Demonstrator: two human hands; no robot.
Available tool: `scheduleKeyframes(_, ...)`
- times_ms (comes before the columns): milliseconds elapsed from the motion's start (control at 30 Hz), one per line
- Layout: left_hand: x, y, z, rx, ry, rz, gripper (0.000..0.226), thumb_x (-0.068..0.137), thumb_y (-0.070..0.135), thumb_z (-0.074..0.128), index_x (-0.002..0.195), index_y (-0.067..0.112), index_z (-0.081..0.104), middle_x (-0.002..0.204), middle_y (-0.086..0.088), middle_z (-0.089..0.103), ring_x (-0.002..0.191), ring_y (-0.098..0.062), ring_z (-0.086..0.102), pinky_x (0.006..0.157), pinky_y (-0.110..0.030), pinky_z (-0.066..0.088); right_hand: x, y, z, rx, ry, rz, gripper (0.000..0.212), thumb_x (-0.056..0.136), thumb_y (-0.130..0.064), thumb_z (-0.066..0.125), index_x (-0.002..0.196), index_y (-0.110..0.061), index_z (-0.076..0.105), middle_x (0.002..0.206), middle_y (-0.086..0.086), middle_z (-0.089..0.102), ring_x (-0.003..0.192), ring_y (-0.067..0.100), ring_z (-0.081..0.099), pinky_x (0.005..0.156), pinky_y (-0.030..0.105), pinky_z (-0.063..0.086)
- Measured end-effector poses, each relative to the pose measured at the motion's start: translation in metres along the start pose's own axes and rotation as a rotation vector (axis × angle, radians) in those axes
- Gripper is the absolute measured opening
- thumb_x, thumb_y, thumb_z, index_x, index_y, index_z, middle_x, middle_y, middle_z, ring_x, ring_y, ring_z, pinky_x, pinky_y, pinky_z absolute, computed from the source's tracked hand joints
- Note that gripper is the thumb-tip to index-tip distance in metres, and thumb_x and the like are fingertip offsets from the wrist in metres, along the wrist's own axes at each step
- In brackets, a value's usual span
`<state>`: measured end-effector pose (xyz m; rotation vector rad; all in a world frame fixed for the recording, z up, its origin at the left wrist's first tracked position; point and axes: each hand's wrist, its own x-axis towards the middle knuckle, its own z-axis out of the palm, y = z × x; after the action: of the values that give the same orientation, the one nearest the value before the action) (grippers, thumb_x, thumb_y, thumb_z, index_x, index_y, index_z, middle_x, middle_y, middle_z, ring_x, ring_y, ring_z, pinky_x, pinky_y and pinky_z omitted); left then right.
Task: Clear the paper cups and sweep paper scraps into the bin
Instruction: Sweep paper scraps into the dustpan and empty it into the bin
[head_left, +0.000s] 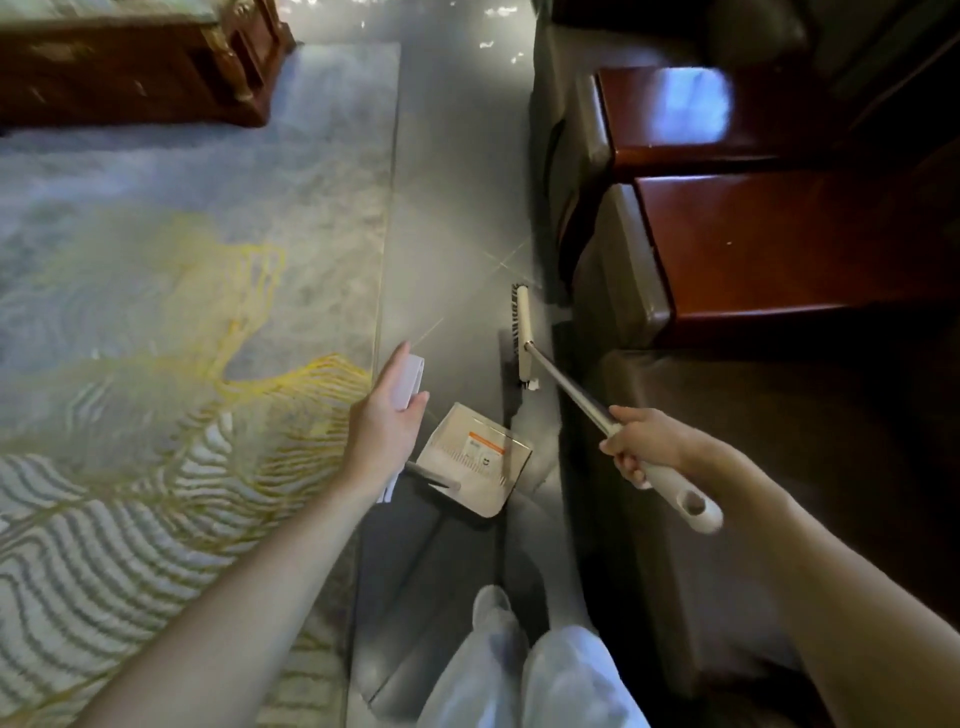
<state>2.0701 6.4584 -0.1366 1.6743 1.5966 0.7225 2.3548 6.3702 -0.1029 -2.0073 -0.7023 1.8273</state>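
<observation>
My left hand (387, 415) holds the white upright handle (409, 382) of a beige dustpan (475, 460), whose pan rests on the grey tiled floor. My right hand (641, 447) grips the metal-and-white pole of a broom (522, 332). The broom's cream head with dark bristles lies on the floor just beyond the pan, beside the furniture base. A small white paper scrap (532, 385) sits at the near end of the broom head. No paper cups or bin are in view.
A grey rug (182, 286) with yellow line patterns covers the floor on the left. A dark wooden table (130, 67) stands at the far left. Reddish wooden furniture (779, 239) lines the right. My white-trousered legs (545, 670) are at the bottom.
</observation>
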Motion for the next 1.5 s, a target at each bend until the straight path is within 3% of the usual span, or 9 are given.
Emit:
scheduleKeyframes(233, 0.125, 0.017, 0.044, 0.145, -0.093, 0.003, 0.059, 0.091, 0.023, 0.06, 0.143, 0.04, 0.039, 0.136, 0.001, 0.057, 0.115, -0.03, 0.055, 0.089, -0.022, 0.038, 0.104, -0.027, -0.053, -0.487, 0.018, 0.122, 0.076, 0.091, -0.012, 0.051, 0.153, -0.027, 0.009, 0.088, 0.009, 0.06, 0.058, 0.016, 0.06, 0.041, 0.021, 0.046)
scheduleKeyframes(333, 0.162, 0.022, 0.054, 0.15, -0.07, -0.011, 0.056, 0.09, 0.023, 0.06, 0.139, 0.043, 0.042, 0.131, 0.003, 0.06, 0.112, -0.027, 0.056, 0.084, -0.014, 0.035, 0.123, -0.023, -0.063, -0.622, -0.045, 0.153, 0.083, 0.083, -0.012, 0.056, 0.152, -0.028, 0.014, 0.088, 0.006, 0.059, 0.061, 0.016, 0.062, 0.044, 0.021, 0.045)
scheduleKeyframes(467, 0.184, 0.039, 0.068, 0.124, -0.055, -0.015, 0.054, 0.09, 0.021, 0.061, 0.139, 0.039, 0.045, 0.131, 0.001, 0.061, 0.117, -0.027, 0.055, 0.092, -0.021, 0.038, 0.115, -0.025, -0.076, -0.41, -0.244, 0.219, 0.085, 0.078, 0.001, 0.064, 0.148, -0.03, 0.026, 0.07, 0.007, 0.063, 0.048, 0.015, 0.057, 0.046, 0.028, 0.049)
scheduleKeyframes(700, 0.221, 0.077, 0.091, 0.136, -0.085, -0.02, 0.054, 0.093, 0.024, 0.058, 0.141, 0.04, 0.041, 0.132, -0.01, 0.059, 0.116, -0.033, 0.057, 0.098, -0.035, 0.044, 0.083, -0.11, -0.18, -0.317, -0.219, 0.201, 0.082, 0.084, 0.006, 0.055, 0.149, -0.034, 0.026, 0.051, 0.002, 0.051, 0.038, 0.01, 0.044, 0.036, 0.02, 0.039)
scheduleKeyframes(900, 0.3, 0.103, 0.078, 0.071, 0.033, -0.06, 0.053, 0.093, 0.029, 0.057, 0.139, 0.048, 0.04, 0.128, -0.008, 0.061, 0.114, -0.025, 0.056, 0.087, -0.023, 0.04, 0.114, -0.206, -0.206, -0.32, -0.239, 0.07, 0.071, 0.088, 0.002, 0.056, 0.148, -0.021, 0.027, 0.069, 0.006, 0.059, 0.044, 0.008, 0.051, 0.04, 0.02, 0.043)
scheduleKeyframes(1067, 0.396, 0.13, 0.064, -0.039, 0.165, -0.062, 0.054, 0.091, 0.027, 0.058, 0.136, 0.051, 0.041, 0.111, 0.007, 0.059, 0.095, -0.006, 0.052, 0.078, -0.011, 0.037, 0.188, -0.273, -0.199, -0.258, -0.126, 0.131, 0.075, 0.092, 0.001, 0.051, 0.152, -0.032, 0.019, 0.096, 0.015, 0.057, 0.052, 0.011, 0.05, 0.041, 0.021, 0.043)
scheduleKeyframes(1233, 0.516, 0.144, 0.06, -0.08, 0.192, -0.03, 0.057, 0.09, 0.017, 0.062, 0.138, 0.043, 0.046, 0.115, 0.015, 0.06, 0.102, -0.014, 0.057, 0.08, -0.012, 0.035, 0.267, -0.366, -0.219, -0.324, -0.034, 0.107, 0.074, 0.087, -0.001, 0.053, 0.15, -0.03, 0.027, 0.087, 0.011, 0.058, 0.038, 0.006, 0.048, 0.037, 0.018, 0.04)
scheduleKeyframes(1367, 0.62, 0.161, 0.052, -0.009, 0.122, 0.091, 0.058, 0.089, 0.015, 0.065, 0.139, 0.038, 0.048, 0.124, -0.004, 0.066, 0.107, -0.03, 0.061, 0.09, -0.024, 0.042, 0.32, -0.453, -0.248, -0.383, -0.017, 0.108, 0.075, 0.084, 0.002, 0.048, 0.15, -0.027, 0.027, 0.057, 0.004, 0.052, 0.03, 0.008, 0.041, 0.034, 0.017, 0.034)
scheduleKeyframes(1500, 0.722, 0.186, 0.049, -0.045, 0.159, 0.072, 0.058, 0.09, 0.016, 0.064, 0.139, 0.04, 0.046, 0.115, 0.008, 0.064, 0.094, -0.011, 0.058, 0.074, 0.008, 0.029, 0.362, -0.536, -0.279, -0.372, -0.02, 0.065, 0.07, 0.087, -0.002, 0.049, 0.15, -0.023, 0.028, 0.045, 0.002, 0.047, 0.031, 0.011, 0.04, 0.033, 0.017, 0.033)
